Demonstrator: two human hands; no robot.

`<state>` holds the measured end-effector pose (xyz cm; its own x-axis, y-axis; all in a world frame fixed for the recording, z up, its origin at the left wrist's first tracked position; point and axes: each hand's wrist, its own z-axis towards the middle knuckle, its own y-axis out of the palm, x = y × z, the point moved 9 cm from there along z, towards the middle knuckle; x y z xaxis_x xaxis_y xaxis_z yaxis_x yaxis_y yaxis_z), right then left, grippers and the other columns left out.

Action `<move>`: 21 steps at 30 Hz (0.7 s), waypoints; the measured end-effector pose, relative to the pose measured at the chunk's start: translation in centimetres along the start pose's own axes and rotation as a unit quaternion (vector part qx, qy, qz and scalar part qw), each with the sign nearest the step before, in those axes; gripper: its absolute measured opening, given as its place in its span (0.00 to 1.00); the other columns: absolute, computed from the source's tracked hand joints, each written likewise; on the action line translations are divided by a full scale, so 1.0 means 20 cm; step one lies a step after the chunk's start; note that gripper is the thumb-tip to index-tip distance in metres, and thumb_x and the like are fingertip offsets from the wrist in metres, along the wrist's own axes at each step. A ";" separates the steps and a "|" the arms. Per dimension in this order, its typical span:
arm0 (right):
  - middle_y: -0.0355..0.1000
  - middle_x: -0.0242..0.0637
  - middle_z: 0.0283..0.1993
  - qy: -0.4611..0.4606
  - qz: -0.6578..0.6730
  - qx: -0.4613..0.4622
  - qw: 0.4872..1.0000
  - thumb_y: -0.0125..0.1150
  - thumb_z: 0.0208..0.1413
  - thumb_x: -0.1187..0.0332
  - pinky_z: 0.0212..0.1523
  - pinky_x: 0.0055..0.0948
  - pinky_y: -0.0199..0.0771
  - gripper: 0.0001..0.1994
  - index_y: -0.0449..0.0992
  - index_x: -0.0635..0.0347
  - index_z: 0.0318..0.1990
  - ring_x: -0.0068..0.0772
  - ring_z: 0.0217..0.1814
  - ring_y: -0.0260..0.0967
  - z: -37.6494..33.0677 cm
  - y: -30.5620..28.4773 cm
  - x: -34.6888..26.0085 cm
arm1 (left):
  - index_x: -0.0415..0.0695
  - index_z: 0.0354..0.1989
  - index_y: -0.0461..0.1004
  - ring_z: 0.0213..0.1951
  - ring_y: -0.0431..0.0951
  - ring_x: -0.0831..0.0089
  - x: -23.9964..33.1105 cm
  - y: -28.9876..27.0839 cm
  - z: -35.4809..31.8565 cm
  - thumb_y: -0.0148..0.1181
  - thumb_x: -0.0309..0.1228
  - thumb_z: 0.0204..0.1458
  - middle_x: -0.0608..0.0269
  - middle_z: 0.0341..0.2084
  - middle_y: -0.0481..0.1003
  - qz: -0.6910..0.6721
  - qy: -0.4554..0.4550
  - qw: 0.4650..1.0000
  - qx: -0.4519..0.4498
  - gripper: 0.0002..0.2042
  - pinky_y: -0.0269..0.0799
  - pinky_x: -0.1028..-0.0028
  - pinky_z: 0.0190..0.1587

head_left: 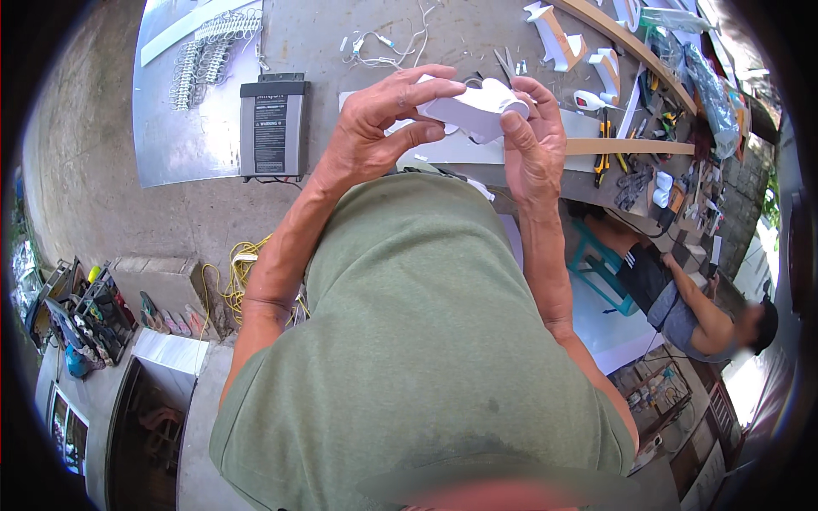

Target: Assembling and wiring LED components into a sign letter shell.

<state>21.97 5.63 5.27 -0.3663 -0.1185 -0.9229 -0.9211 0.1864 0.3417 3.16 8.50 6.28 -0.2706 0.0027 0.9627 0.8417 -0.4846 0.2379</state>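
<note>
Between my two hands, above the work table, is a white shaped piece [477, 112] with a flat face and curved side walls. Thumb and fingers of my left hand [379, 119] pinch its left end. My right hand [537, 140] grips the other end, the thumb on its near side and the fingers behind. Part of the piece is hidden by my fingers. Just beyond it lies a pair of scissors [506, 63]. A white strip [456, 152] lies on the table under my hands.
A grey power supply box [274, 128] stands at the left, near strung light modules [213, 51]. Thin white wires [375, 49] lie farther back. Other white letter-like pieces [558, 41], a small white bottle [588, 100] and pliers [603, 149] are at the right. Another person [682, 298] sits there.
</note>
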 end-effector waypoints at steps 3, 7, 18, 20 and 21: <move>0.77 0.35 0.49 0.051 0.031 0.004 0.998 0.74 0.54 0.67 0.55 0.31 0.73 0.25 0.74 0.61 0.59 0.26 0.53 0.72 0.00 -0.01 0.04 | 0.48 0.61 0.75 0.57 0.76 0.67 -0.04 -0.01 0.00 0.66 0.17 0.51 0.53 0.60 0.72 -0.003 -0.015 1.000 -0.007 0.26 0.82 0.71 0.53; 0.77 0.34 0.49 0.107 0.005 -0.019 0.994 0.69 0.60 0.64 0.54 0.33 0.74 0.20 0.77 0.54 0.59 0.25 0.52 0.73 -0.02 -0.01 0.10 | 0.46 0.59 0.76 0.54 0.78 0.69 -0.03 -0.03 0.00 0.67 0.17 0.51 0.55 0.56 0.75 0.061 0.005 0.998 -0.011 0.25 0.82 0.74 0.49; 0.76 0.36 0.53 0.107 0.006 -0.050 0.993 0.60 0.67 0.60 0.56 0.35 0.75 0.19 0.76 0.56 0.61 0.27 0.54 0.72 -0.04 0.03 0.09 | 0.46 0.55 0.79 0.49 0.81 0.70 -0.02 -0.03 -0.03 0.67 0.20 0.51 0.58 0.50 0.80 0.111 0.050 0.993 -0.015 0.21 0.81 0.77 0.40; 0.76 0.36 0.53 0.103 0.002 -0.054 0.993 0.59 0.67 0.59 0.55 0.35 0.76 0.19 0.76 0.56 0.61 0.26 0.53 0.73 -0.04 0.02 0.09 | 0.46 0.56 0.78 0.52 0.80 0.70 -0.03 -0.03 -0.02 0.66 0.20 0.53 0.59 0.51 0.79 0.087 0.023 0.996 -0.020 0.20 0.80 0.75 0.43; 0.77 0.37 0.53 0.111 -0.009 -0.066 0.992 0.60 0.66 0.58 0.55 0.34 0.77 0.20 0.76 0.56 0.61 0.26 0.53 0.73 -0.04 0.01 0.10 | 0.46 0.57 0.77 0.54 0.78 0.69 -0.05 -0.03 -0.02 0.64 0.20 0.54 0.60 0.52 0.78 0.064 -0.004 0.998 -0.024 0.20 0.80 0.74 0.46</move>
<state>20.93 4.56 3.66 -0.3552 -0.3356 -0.8725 -0.9319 0.0539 0.3587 2.65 8.40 5.03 -0.1574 -0.0549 0.9860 0.8459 -0.5228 0.1059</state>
